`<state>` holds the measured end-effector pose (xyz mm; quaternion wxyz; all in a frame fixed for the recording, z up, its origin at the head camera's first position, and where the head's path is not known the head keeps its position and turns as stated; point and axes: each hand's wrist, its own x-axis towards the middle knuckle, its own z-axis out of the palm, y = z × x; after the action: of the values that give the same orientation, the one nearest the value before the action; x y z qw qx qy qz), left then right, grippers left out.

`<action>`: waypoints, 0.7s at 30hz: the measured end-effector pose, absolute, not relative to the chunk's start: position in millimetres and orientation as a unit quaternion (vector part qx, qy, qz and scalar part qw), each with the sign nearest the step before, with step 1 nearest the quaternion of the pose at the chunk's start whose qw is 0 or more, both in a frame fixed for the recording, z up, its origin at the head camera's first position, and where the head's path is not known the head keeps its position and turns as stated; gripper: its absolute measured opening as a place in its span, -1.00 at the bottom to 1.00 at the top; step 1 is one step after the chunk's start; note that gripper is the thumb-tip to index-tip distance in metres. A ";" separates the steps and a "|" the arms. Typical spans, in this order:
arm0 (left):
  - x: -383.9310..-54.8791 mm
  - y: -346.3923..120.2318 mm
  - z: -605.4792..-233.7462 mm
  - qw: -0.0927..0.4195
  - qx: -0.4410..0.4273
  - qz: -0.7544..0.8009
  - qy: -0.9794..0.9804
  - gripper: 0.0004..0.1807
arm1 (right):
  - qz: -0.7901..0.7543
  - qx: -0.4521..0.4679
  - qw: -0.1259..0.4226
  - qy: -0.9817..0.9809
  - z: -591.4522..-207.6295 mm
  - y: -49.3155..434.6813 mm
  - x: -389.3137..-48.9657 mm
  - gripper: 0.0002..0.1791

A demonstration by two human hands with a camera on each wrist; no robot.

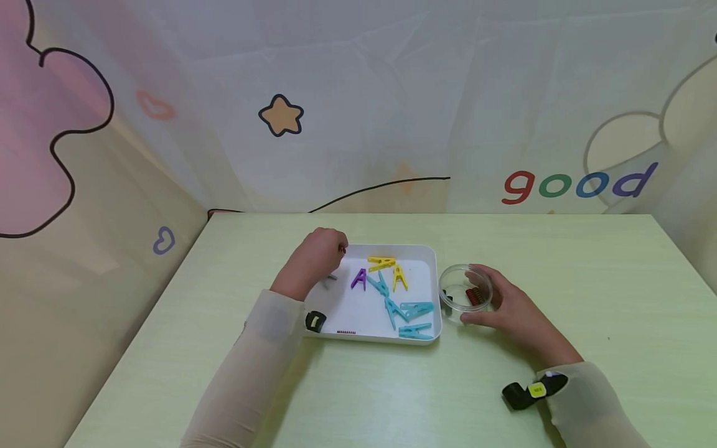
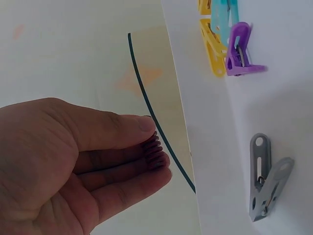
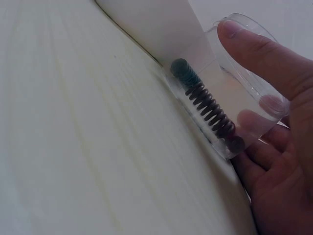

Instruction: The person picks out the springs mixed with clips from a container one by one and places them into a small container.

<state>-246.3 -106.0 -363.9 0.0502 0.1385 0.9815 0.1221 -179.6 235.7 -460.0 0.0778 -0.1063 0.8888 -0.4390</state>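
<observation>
My left hand [image 1: 315,258] is above the far left part of a white tray [image 1: 358,311]. Its thumb and fingers pinch a dark red coil spring [image 2: 153,152], partly hidden by the fingertips. Beyond the tray's right side, my right hand [image 1: 506,308] grips a clear round container [image 1: 466,307] with thumb and fingers around its wall. Inside it lie a dark coil spring [image 3: 208,106] and a green one [image 3: 185,72]. A grey clothespin [image 2: 255,196] lies in the tray, below the left hand. Another red spring [image 1: 346,332] lies along the tray's near edge.
In the tray are a purple clothespin [image 1: 358,279], yellow clothespins [image 1: 382,264] and several light blue clothespins [image 1: 416,309]. The tray stands on a pale green table [image 1: 392,398], with a printed curtain [image 1: 364,112] behind. The container stands close against the tray's right wall.
</observation>
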 end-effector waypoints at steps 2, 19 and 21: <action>-245.6 -104.9 -363.2 0.052 0.136 0.125 0.981 -0.71 | -0.438 -0.106 0.077 0.889 -459.9 235.8 -179.7 0.10; -235.2 -94.6 -354.4 0.046 0.142 0.126 0.981 -0.72 | -0.444 -0.100 0.079 0.887 -458.1 235.0 -177.8 0.10; -235.0 -93.5 -354.0 0.047 0.141 0.125 0.981 -0.72 | -0.444 -0.099 0.080 0.887 -457.7 235.1 -178.3 0.10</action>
<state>-235.0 -93.5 -354.0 0.0473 0.1415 0.9808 0.1252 -178.3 235.1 -457.7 0.0797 -0.0992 0.8867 -0.4444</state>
